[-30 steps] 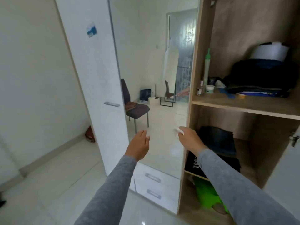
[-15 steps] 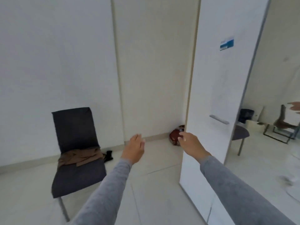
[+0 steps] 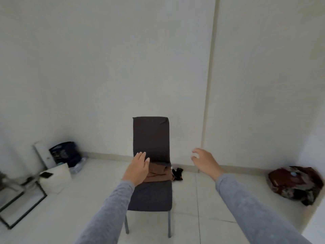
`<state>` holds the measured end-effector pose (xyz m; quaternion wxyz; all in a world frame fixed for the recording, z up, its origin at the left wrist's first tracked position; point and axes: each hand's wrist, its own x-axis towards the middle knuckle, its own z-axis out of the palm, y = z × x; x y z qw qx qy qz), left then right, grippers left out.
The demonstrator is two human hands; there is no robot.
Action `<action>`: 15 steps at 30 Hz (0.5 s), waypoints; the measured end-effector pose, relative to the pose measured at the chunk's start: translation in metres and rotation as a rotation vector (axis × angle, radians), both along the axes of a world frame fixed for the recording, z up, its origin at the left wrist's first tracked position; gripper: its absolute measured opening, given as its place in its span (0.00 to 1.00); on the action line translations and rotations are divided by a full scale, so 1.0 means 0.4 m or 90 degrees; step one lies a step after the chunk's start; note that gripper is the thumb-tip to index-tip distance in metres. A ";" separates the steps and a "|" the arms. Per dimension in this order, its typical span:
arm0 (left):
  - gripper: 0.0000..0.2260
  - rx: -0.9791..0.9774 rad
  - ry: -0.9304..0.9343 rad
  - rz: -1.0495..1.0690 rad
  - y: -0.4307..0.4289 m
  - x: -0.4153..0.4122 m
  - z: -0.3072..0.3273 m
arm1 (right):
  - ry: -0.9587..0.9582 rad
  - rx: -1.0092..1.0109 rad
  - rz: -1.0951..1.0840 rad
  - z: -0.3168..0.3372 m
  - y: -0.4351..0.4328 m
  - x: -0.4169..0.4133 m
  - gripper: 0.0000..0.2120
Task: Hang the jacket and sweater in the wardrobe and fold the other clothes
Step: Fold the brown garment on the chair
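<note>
A brown garment [image 3: 159, 174] lies crumpled on the seat of a dark grey chair [image 3: 151, 138] that stands against the white wall. My left hand [image 3: 139, 167] is stretched out flat in front of the chair's left side, fingers straight, holding nothing. My right hand [image 3: 204, 162] hovers to the right of the chair with loosely curled fingers, holding nothing. A small black piece of cloth [image 3: 177, 173] lies on the floor just behind the chair's right side. The wardrobe is out of view.
A reddish-brown and patterned bundle [image 3: 297, 184] sits on the floor at the right, by a white panel edge. At the left stand a dark bag [image 3: 64, 153], a white box [image 3: 56, 179] and a black metal frame [image 3: 22, 205]. The floor is pale tile.
The view has swung left from the open wardrobe to the chair, which is now centred ahead. Both hands stay raised and hold nothing.
</note>
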<state>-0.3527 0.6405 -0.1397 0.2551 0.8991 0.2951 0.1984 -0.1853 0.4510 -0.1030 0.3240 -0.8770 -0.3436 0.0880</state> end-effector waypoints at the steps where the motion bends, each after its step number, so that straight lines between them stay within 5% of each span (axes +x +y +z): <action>1: 0.22 -0.007 0.008 0.026 0.046 0.006 -0.028 | 0.004 -0.011 0.019 -0.027 0.058 0.025 0.19; 15: 0.22 -0.058 0.078 0.082 0.649 0.289 -0.176 | 0.102 -0.048 0.023 -0.183 0.647 0.382 0.20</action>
